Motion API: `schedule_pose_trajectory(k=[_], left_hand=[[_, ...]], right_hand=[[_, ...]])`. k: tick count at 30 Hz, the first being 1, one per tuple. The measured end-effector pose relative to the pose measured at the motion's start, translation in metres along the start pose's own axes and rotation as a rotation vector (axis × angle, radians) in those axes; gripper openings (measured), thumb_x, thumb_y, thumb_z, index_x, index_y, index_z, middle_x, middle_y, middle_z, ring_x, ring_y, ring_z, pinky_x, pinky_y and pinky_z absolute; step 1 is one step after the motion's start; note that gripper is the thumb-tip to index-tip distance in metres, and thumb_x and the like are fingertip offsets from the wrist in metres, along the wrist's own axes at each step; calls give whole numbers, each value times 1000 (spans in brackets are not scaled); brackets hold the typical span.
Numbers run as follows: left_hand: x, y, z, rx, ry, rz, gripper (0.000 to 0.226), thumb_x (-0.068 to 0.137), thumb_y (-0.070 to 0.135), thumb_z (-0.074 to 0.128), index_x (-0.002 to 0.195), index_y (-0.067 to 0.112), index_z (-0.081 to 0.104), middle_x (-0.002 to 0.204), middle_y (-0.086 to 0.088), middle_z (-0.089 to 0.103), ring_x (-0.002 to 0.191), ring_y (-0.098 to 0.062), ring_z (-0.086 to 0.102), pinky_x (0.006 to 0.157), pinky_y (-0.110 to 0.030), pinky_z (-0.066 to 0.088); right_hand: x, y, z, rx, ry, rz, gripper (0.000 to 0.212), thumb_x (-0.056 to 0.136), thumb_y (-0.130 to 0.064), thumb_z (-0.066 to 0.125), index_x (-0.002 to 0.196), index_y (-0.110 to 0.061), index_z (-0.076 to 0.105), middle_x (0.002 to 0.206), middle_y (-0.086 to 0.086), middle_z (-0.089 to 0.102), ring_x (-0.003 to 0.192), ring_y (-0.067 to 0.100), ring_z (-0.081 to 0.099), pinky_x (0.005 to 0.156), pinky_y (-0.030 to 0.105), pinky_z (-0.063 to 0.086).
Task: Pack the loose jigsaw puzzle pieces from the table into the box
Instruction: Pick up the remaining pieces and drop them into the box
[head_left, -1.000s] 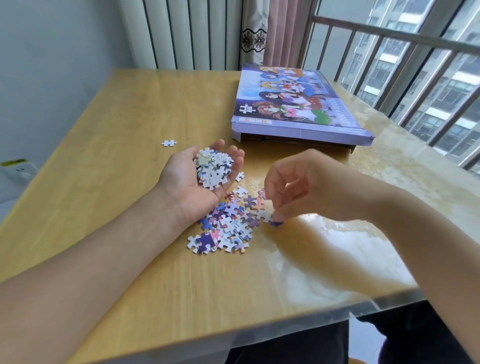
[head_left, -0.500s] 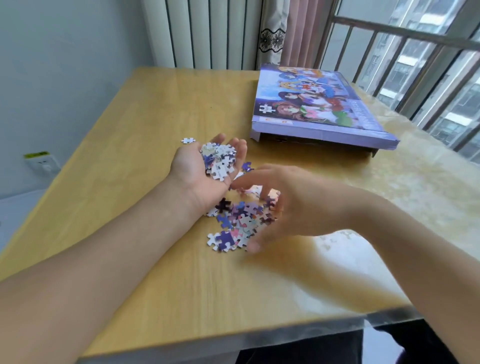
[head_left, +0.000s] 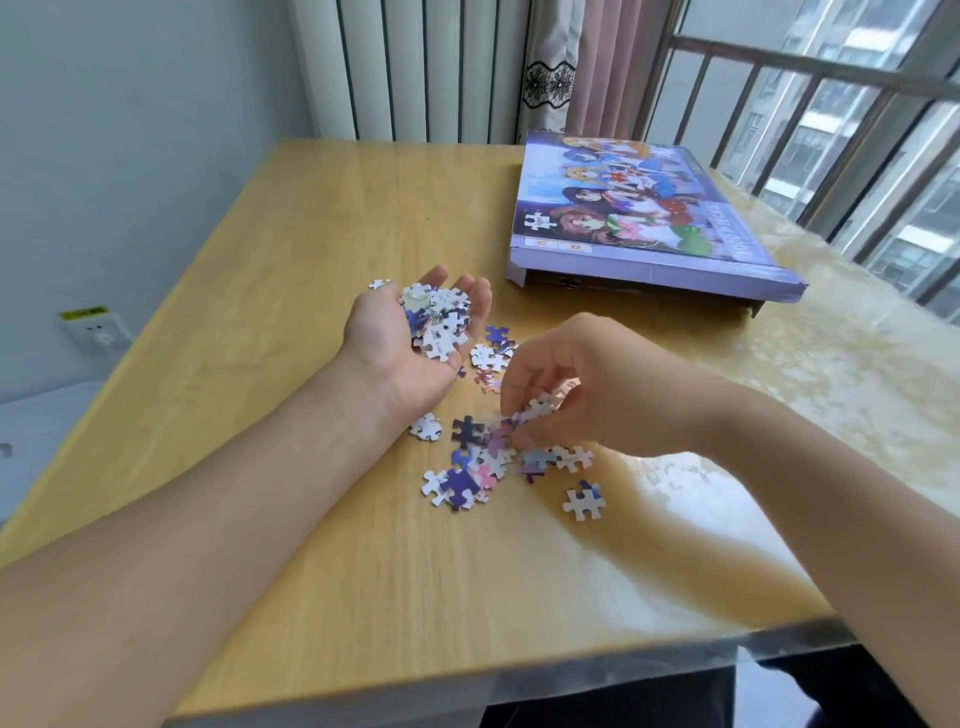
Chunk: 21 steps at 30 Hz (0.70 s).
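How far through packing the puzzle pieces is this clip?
Early to midway. Nothing visibly boxed: the box lies with its lid on. In hand: the left hand cups a heap of pieces; the right hand pinches more from the pile. Left: that pile and one stray piece.

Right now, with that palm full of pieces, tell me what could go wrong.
1. The left hand cups a heaped pile of pieces on an open palm; tilting it on the way to the box could spill them.
2. The box looks covered by its lid, and both hands are busy: the right hand pinches pieces from the loose pile.
3. A stray piece lies beyond the left hand, easily missed.
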<state>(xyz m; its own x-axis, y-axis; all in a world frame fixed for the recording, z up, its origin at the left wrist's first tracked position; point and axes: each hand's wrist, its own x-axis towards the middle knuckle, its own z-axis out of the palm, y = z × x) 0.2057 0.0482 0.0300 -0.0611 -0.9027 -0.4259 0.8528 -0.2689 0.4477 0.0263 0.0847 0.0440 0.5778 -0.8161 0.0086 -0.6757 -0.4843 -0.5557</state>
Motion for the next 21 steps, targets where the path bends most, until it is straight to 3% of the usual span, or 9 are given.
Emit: schedule_pose_trajectory(k=[3, 5, 7, 9, 12, 14, 16, 19, 21], left_hand=[[-1, -4, 1, 20, 1, -18, 46, 108, 30, 30, 108, -2, 64, 100, -24, 66, 92, -37, 67, 78, -51, 58], [-1, -8, 0, 45, -8, -42, 46, 107, 31, 30, 109, 1, 63, 103, -23, 66, 91, -35, 67, 81, -48, 58], [-2, -11, 0, 97, -28, -63, 44, 107, 31, 29, 114, 3, 63, 105, -22, 68, 89, -33, 68, 90, -42, 56], [-3, -13, -1, 114, -47, -85, 45, 108, 27, 30, 121, -1, 61, 111, -21, 69, 97, -32, 68, 99, -42, 52], [-5, -16, 0, 97, -55, -100, 44, 107, 26, 32, 113, -3, 64, 105, -20, 72, 92, -30, 72, 90, -44, 57], [-5, -14, 0, 59, -42, -98, 44, 107, 27, 32, 105, -1, 65, 96, -21, 71, 79, -32, 72, 84, -44, 58], [-6, -12, 0, 38, -35, -104, 42, 107, 27, 31, 103, 3, 65, 96, -21, 67, 83, -34, 69, 84, -44, 58], [-9, -10, 4, 27, -16, -107, 42, 107, 26, 31, 103, 2, 65, 101, -22, 67, 96, -35, 68, 81, -45, 59], [-12, -10, 6, 9, 5, -113, 44, 108, 28, 31, 104, 1, 66, 102, -22, 69, 100, -34, 69, 82, -44, 59]], right_hand=[[3, 7, -11, 218, 31, 84, 17, 75, -14, 89, 85, -17, 76, 77, 6, 74, 66, 21, 64, 66, 39, 53], [11, 8, -21, 404, 104, 113, 16, 75, -8, 87, 86, -11, 75, 73, 13, 73, 63, 19, 63, 63, 35, 50], [25, 3, -29, 617, 211, 102, 15, 77, 0, 83, 86, -6, 72, 69, 6, 71, 61, 15, 63, 62, 26, 53], [43, -9, -30, 716, 269, 106, 18, 77, 2, 82, 89, -3, 69, 73, 6, 68, 67, 18, 64, 67, 27, 55], [61, -22, -26, 362, 271, 83, 29, 76, -14, 87, 101, -7, 74, 91, 3, 73, 80, 18, 71, 75, 31, 59], [58, -18, -33, 85, 352, 5, 33, 80, -27, 85, 110, -17, 74, 101, -5, 73, 86, 9, 71, 77, 20, 57], [42, 1, -50, -135, 447, -60, 38, 82, -31, 81, 118, -23, 71, 111, -8, 71, 96, 5, 65, 81, 11, 47], [15, 48, -67, -618, 303, 155, 79, 75, -25, 81, 146, -26, 45, 146, 1, 48, 133, 22, 44, 103, 32, 43], [7, 75, -65, -805, 224, 325, 83, 78, -19, 75, 150, -23, 33, 152, 5, 36, 139, 32, 35, 104, 46, 44]])
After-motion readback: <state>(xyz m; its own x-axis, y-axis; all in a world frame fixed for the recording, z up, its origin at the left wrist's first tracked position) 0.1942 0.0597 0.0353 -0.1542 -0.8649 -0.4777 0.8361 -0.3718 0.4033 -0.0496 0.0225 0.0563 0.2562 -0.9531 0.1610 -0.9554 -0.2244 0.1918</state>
